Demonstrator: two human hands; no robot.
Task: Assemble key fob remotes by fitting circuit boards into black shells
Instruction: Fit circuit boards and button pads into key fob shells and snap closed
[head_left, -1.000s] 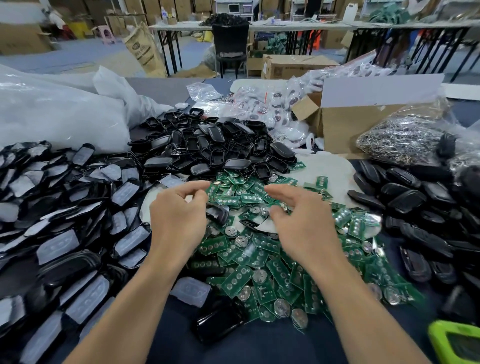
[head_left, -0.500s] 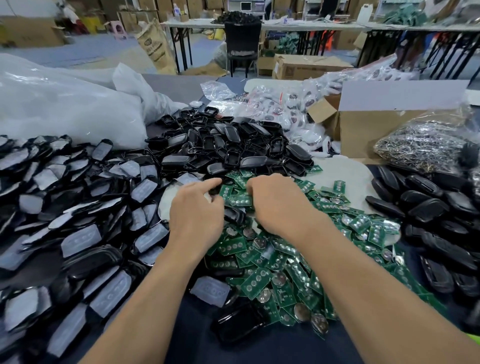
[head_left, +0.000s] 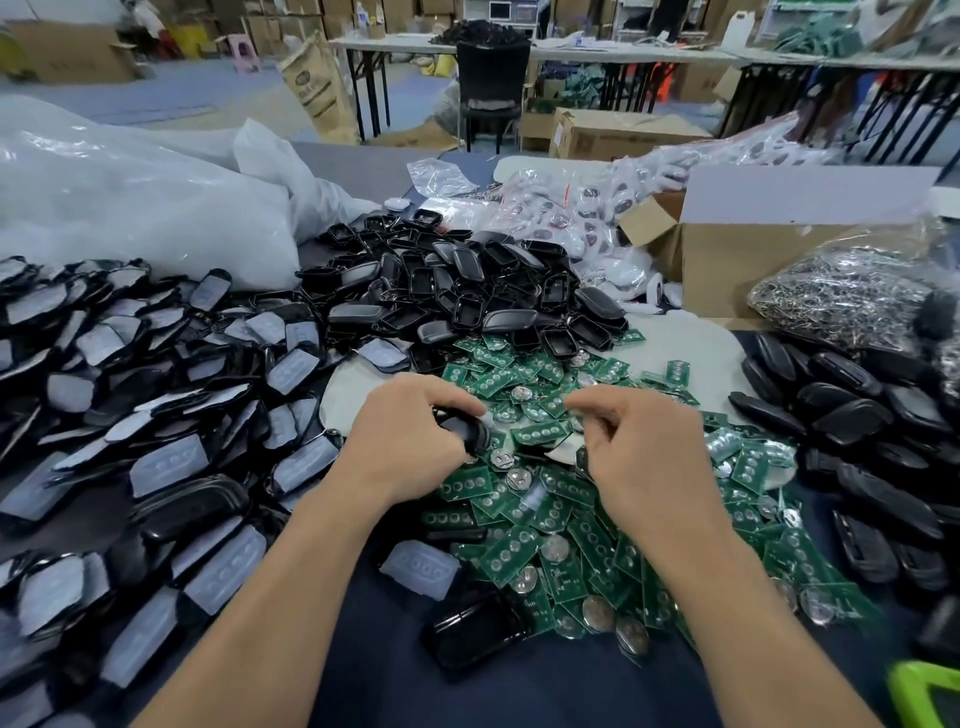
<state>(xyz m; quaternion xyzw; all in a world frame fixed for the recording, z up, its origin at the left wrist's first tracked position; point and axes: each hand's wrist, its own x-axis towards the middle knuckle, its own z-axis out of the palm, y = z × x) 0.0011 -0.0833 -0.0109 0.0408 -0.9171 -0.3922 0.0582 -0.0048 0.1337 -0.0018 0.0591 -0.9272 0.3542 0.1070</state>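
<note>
Head view looks down on your two hands over the middle of the bench. Your left hand has its fingers curled round a black shell, holding it just above the green circuit boards. Your right hand has its fingers bent in close, forefinger and thumb nearly meeting. Whether they pinch anything I cannot tell, since the palm side is hidden. One single board lies between the two hands.

Across the bench from the left lies a wide heap of shell halves with pale button pads, with a big white plastic bag behind it. At the back centre is a mound of empty shells, and the boards spread in front of it on dark blue cloth. A loose pad and a lone shell lie near the front. To the right are a cardboard box, a clear bag of metal rings and a pile of closed black cases. Folding tables, a dark chair and cartons fill the room behind.

Both your bare forearms come in from the bottom edge and converge on the boards, with the backs of your hands up.
</note>
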